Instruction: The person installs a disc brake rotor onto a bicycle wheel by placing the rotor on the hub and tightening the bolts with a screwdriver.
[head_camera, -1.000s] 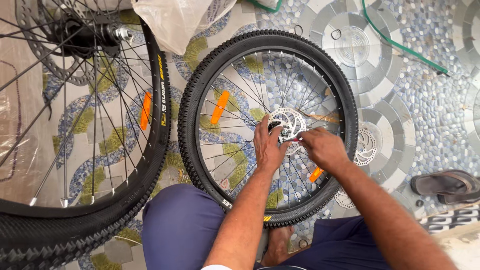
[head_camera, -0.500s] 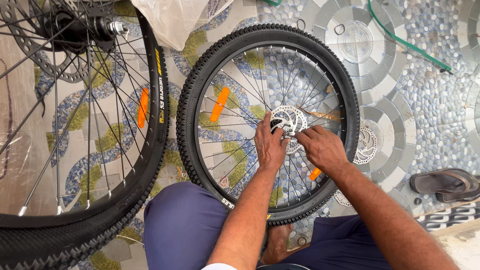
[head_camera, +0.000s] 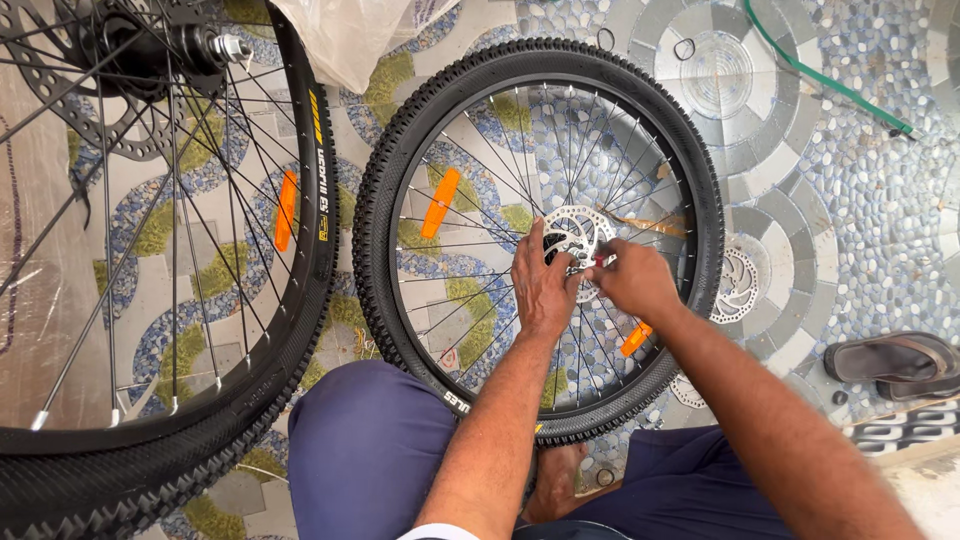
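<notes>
Far left: a larger bicycle wheel with knobby tyre, orange reflector and dark hub with cassette, leaning over the patterned tile floor. Above, a clear plastic bag. Centre: a smaller bicycle wheel standing upright between the knees, tyre fitted, spokes intact, two orange reflectors in place. At its middle, a perforated brake disc seated flat on the hub. Left hand pressed against the disc's lower left edge, fingers curled loosely around it, steadying. Right hand just beside, on the disc's right, fingertips pinched shut on something small and reddish at the hub; too small to name. Seemingly mid-way: disc already on the hub, fastening at the centre apparently not finished. Further right: a second brake disc lying flat on the floor behind the tyre, a green hose, a brown sandal.
</notes>
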